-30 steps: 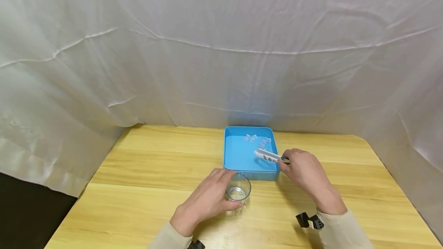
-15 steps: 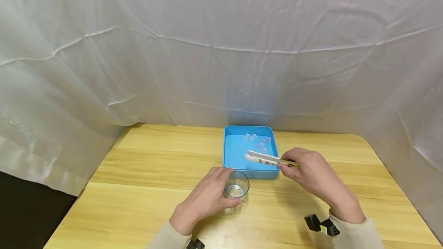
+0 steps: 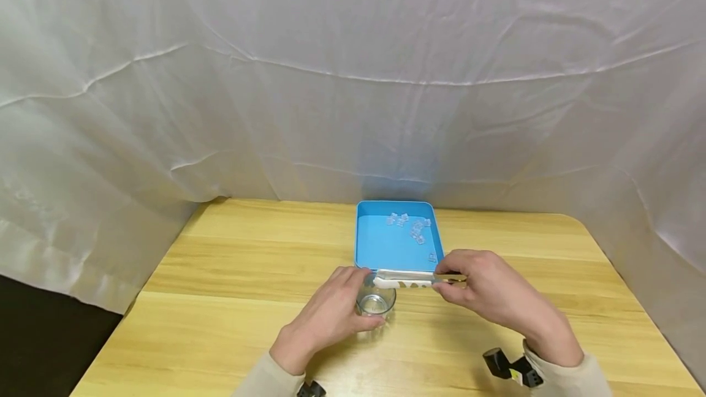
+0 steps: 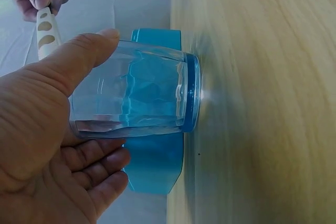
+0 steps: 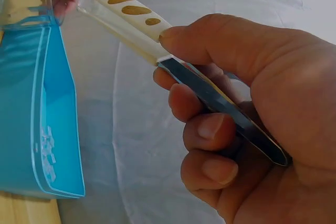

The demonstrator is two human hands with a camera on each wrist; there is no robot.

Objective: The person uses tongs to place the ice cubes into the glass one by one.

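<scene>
My left hand [image 3: 330, 306] grips a clear drinking glass [image 3: 376, 306] from its left side, thumb in front and fingers behind. The glass stands upright on the wooden table. In my right hand [image 3: 491, 290] is a pair of tongs [image 5: 128, 19], with white, brown-spotted ends and metal arms, pinched between thumb and fingers. Their white tips reach left over the glass's rim in the head view; I cannot tell whether they hold a cube. Just behind the glass sits a square blue box [image 3: 380, 253], with several clear cubes [image 3: 418, 233] at its back and right.
The wooden tabletop [image 3: 248, 262] extends to both sides of the hands. A pale cloth curtain [image 3: 331, 109] hangs behind the table and along its sides. Black devices [image 3: 510, 367] are strapped at the wrists.
My right hand has carried the tongs left and toward me, from over the box to over the glass. The left hand and glass have shifted slightly left.
</scene>
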